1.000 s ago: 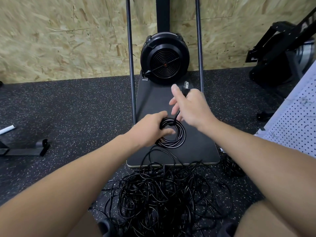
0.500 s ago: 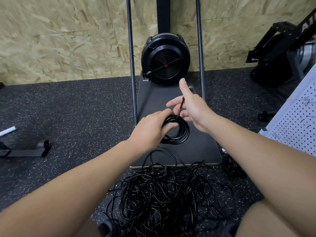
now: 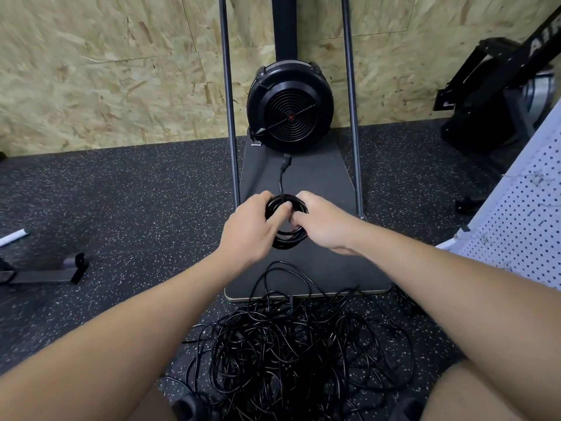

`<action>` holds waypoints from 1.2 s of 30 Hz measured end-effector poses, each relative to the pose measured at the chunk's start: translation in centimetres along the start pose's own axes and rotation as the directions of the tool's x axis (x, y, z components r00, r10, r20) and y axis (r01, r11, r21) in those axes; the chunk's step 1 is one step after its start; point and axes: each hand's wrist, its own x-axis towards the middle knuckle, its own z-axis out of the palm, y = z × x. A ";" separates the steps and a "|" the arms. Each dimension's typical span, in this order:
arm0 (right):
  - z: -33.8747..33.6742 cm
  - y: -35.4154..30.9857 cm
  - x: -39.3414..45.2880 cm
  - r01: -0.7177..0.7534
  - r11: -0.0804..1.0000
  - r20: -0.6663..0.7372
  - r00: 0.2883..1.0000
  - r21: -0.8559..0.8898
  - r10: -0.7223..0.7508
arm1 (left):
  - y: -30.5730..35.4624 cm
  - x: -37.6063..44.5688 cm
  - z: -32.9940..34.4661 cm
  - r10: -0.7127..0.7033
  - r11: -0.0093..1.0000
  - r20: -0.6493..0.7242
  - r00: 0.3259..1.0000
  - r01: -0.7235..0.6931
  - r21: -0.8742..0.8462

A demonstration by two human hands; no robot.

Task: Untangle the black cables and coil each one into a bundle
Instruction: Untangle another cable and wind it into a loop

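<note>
A coiled black cable hangs in the air above the dark board. My left hand grips the coil's left side, thumb through the loop. My right hand holds the right side, fingers curled round the strands. The cable's free end with its plug sticks up and away from the coil. Below my forearms, a large tangle of black cables lies on the speckled floor, one loop reaching onto the board's near edge.
A black round fan unit stands at the board's far end between two upright metal rods. Black gym equipment is at the right, a white perforated panel beside it, a metal foot at left.
My right hand has come down from its raised, open-fingered pose and closed on the coil's right side. The free end with the plug now stands up beyond the coil.
</note>
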 end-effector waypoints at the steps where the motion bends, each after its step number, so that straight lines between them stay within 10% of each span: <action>1: 0.0 -0.1 -0.1 0.017 0.997 -0.004 1.000 -0.072 -0.018 | 0.1 0.0 -0.2 0.018 0.999 0.007 1.000 -0.017 -0.037; 13: 0.7 -0.6 -0.4 0.208 0.852 -0.033 0.966 -0.480 -0.255 | 2.1 0.4 -1.3 -0.134 0.930 0.114 0.984 0.164 -0.328; 23: -1.1 -1.1 -0.8 0.322 0.690 -0.241 0.773 -0.648 -0.587 | 1.9 1.6 -2.1 -0.258 0.601 0.389 0.884 0.462 -0.652; 36: -1.1 -0.6 0.1 0.164 0.959 -0.265 0.938 -0.230 -0.224 | 1.4 1.1 -1.6 -0.257 0.736 0.367 0.894 0.428 -0.525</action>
